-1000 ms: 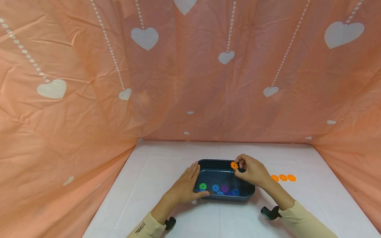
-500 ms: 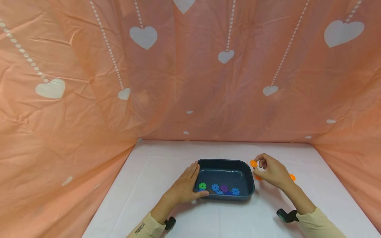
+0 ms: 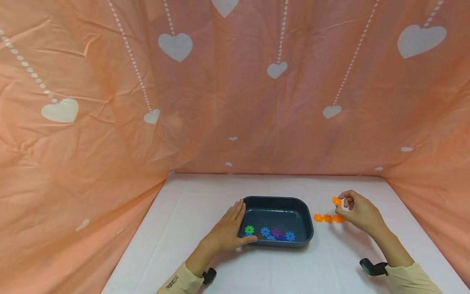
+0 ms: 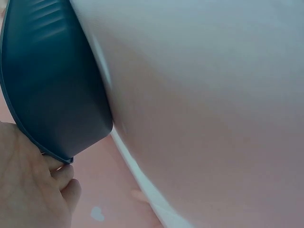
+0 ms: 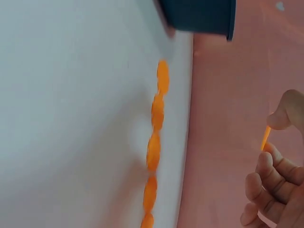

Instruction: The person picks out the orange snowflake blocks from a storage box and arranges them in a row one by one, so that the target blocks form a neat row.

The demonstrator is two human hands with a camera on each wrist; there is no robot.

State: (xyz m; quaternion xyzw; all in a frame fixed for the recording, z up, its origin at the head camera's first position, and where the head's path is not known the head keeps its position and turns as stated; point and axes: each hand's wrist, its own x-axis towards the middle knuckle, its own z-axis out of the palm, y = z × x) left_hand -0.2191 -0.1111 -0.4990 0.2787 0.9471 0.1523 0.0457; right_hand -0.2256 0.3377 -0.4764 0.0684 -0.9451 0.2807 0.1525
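A dark blue rectangular tray (image 3: pixel 273 244) stands on the table with several flower-shaped plastic discs in it: green (image 3: pixel 249 230), blue (image 3: pixel 290 236) and purple (image 3: pixel 276 232). My left hand (image 3: pixel 229 228) rests against the tray's left end, fingers extended along the side and thumb over the front rim. My right hand (image 3: pixel 361 212) pinches an orange flower-shaped disc (image 3: pixel 336 201) between thumb and fingertip, raised above the table. Beneath it runs a row of orange discs (image 3: pixel 328 218), edge to edge, right of the tray. In the right wrist view several row discs (image 5: pixel 153 152) show.
White cloth covers the table (image 3: pixel 257 269). An orange curtain with white hearts (image 3: pixel 235 102) hangs behind it and at both sides. Dark wrist cameras (image 3: pixel 373 268) stick out below each sleeve.
My right hand has moved right, from over the tray to above the row, still pinching an orange disc. More of the row's left end now shows. The left hand stays in place.
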